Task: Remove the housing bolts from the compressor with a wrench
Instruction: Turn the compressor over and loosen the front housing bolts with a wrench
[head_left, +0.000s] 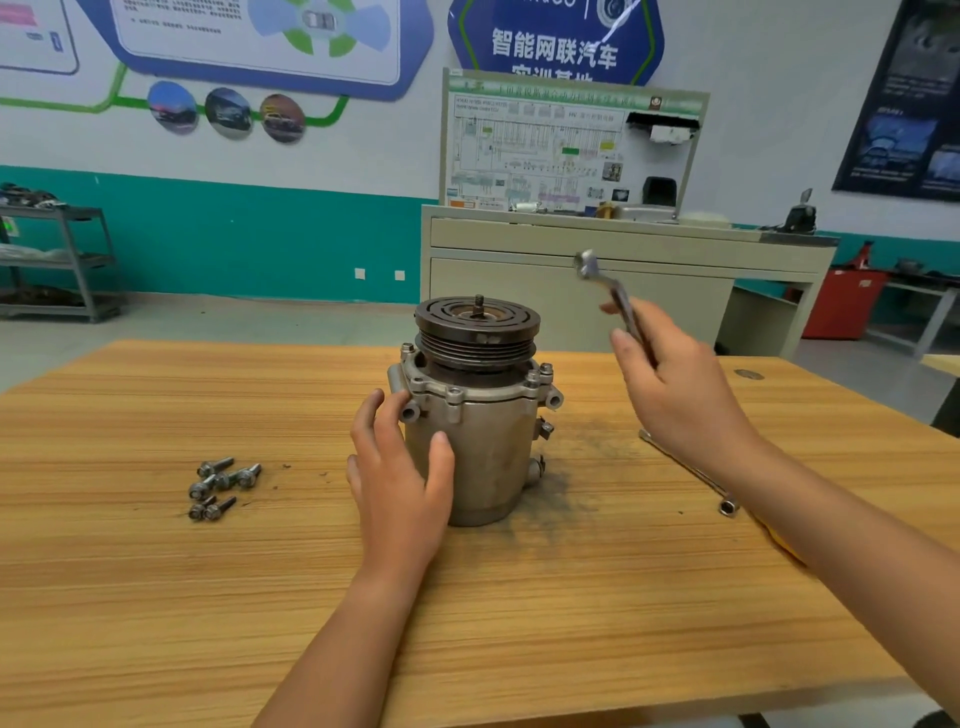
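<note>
A grey metal compressor (485, 447) stands upright on the wooden table (156, 597), its dark pulley (477, 330) on top. Bolt heads (454, 393) show around its housing flange. My left hand (400, 478) wraps around the compressor's left side, fingers and thumb curved against the body. My right hand (675, 400) is raised to the right of the pulley and grips a silver wrench (605, 291), whose head points up and away, clear of the compressor. Several removed bolts (221, 486) lie in a loose pile on the table to the left.
A second long wrench (691, 473) lies on the table under my right forearm. Dark grime stains the table to the right of the compressor. A beige training bench (597, 270) stands behind the table, a grey shelf rack (57, 260) at far left.
</note>
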